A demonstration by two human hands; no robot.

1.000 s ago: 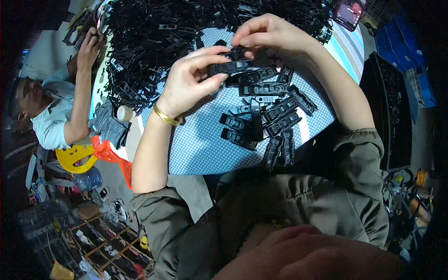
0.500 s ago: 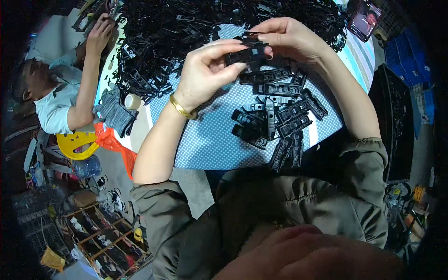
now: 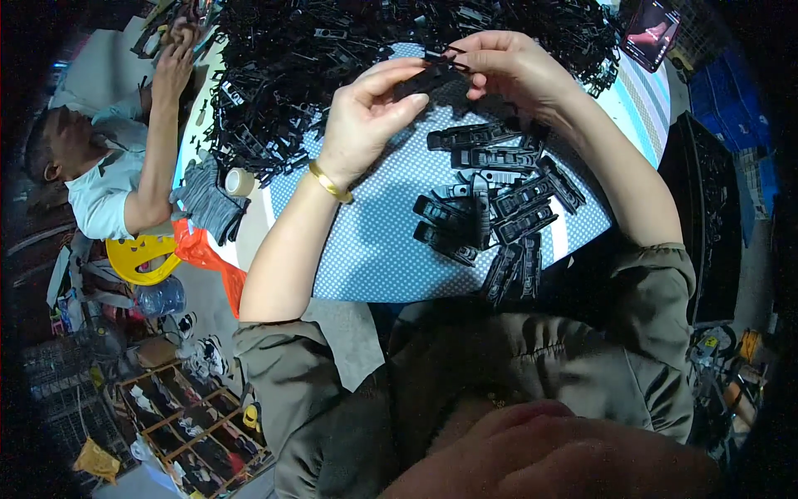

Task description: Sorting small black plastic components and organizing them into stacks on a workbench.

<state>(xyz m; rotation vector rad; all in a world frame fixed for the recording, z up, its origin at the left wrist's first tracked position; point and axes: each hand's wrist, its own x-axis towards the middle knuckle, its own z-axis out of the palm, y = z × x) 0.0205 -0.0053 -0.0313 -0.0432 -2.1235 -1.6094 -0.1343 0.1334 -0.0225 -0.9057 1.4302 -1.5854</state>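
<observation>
Between finger and thumb, my left hand (image 3: pixel 366 121) grips a dark, long black plastic part (image 3: pixel 431 80), held above the table. My right hand (image 3: pixel 524 73) is pinched at the part's far end, where thin black prongs show; whether it holds a separate small piece cannot be made out. Under and to the right of my hands lies a loose cluster of similar long black plastic parts (image 3: pixel 519 200) on the blue dotted cloth (image 3: pixel 366 258). A large heap of black plastic parts (image 3: pixel 274 58) spreads across the far side.
Left of the cloth lie a roll of tape (image 3: pixel 238 182), grey gloves (image 3: pixel 204 200) and a red plastic bag (image 3: pixel 204 254). A phone (image 3: pixel 651 35) stands at the far right. Across on the left sits another person (image 3: pixel 108 175), with hands at the table's far edge. Blue crates (image 3: pixel 731 104) stand at the right.
The black part in my hands has turned, so its lighter details no longer show. My right fingers have shifted slightly at its far end. The other person's hands have moved a little.
</observation>
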